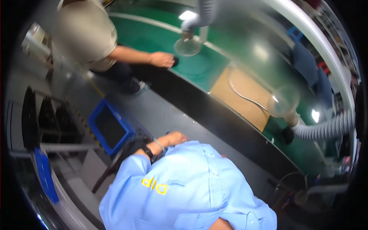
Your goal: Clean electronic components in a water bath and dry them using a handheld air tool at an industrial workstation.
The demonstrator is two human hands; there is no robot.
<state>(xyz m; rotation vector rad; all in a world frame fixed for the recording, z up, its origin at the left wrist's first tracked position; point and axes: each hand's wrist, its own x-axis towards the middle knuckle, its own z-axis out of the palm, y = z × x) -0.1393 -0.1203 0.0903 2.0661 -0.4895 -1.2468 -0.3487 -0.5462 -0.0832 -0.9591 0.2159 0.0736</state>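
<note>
My left hand (176,138) is bent in front of my light blue shirt (188,180), with a black watch (148,152) and a pale bracelet (159,144) at the wrist. Its fingers are blurred and partly turned away, so their grip cannot be made out. The hand is nearest to the shirt front, short of the dark front edge of the workbench (199,103). My right hand is hidden behind my body; only a sliver of skin shows past the shirt's edge, and I cannot tell what it belongs to.
Across the green bench top lie a brown board (234,92) and a thin tube (245,97). Two clear suction hoods (188,46) hang from grey hoses (326,128). A co-worker's hand (163,59) reaches to a small dark object (175,61). A blue-framed crate (109,124) stands at left.
</note>
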